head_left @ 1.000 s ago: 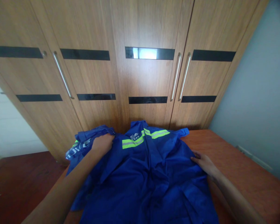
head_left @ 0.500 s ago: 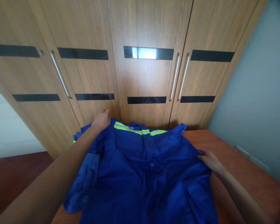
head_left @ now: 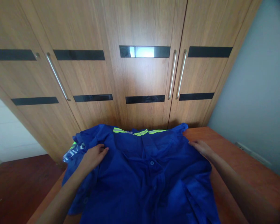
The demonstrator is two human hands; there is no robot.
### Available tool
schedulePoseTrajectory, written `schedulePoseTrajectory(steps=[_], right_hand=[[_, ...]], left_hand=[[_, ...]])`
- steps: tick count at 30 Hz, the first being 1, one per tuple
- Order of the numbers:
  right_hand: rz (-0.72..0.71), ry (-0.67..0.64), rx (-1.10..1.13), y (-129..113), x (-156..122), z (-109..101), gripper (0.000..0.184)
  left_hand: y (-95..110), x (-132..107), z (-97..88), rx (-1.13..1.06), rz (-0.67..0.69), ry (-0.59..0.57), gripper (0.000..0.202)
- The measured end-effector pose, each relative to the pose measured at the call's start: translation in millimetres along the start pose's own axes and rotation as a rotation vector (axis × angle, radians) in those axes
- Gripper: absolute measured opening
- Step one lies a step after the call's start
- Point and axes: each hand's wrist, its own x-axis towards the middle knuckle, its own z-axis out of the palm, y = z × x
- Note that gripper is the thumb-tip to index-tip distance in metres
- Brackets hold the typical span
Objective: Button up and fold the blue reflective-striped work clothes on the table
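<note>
A dark blue work jacket [head_left: 135,174] with buttons down its front lies spread on the orange-brown wooden surface. A yellow-green reflective band [head_left: 142,133] shows along its far edge, and white lettering [head_left: 75,151] shows on the folds at the left. My left hand [head_left: 95,157] is closed on the cloth near the left shoulder, its fingers curled and the thumb toward the middle. At the right side edge, my right hand [head_left: 202,147] pinches the jacket's fabric between thumb and fingers. The jacket's lower part runs out of view.
Just behind the jacket stands a wooden wardrobe [head_left: 144,77] with long metal handles [head_left: 172,74] and black strips. A pale wall [head_left: 252,102] with a socket strip [head_left: 253,154] borders the wooden surface [head_left: 226,152] at the right. Dark reddish floor [head_left: 21,183] lies to the left.
My left hand has come down and nearer from the far left shoulder, where the cloth now lies lower and the lettering shows. My right hand has shifted slightly up and left along the edge.
</note>
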Motion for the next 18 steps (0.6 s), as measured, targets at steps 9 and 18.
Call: schedulePoseTrajectory(steps=[9, 18], right_hand=[[0.312, -0.193, 0.35, -19, 27, 28, 0.03], [0.256, -0.108, 0.552, -7, 50, -14, 0.03]], left_hand=[[18, 22, 24.6, -0.931, -0.224, 0.018, 0.039], [0, 49, -14.9, -1.147, -0.293, 0.269, 0.031]])
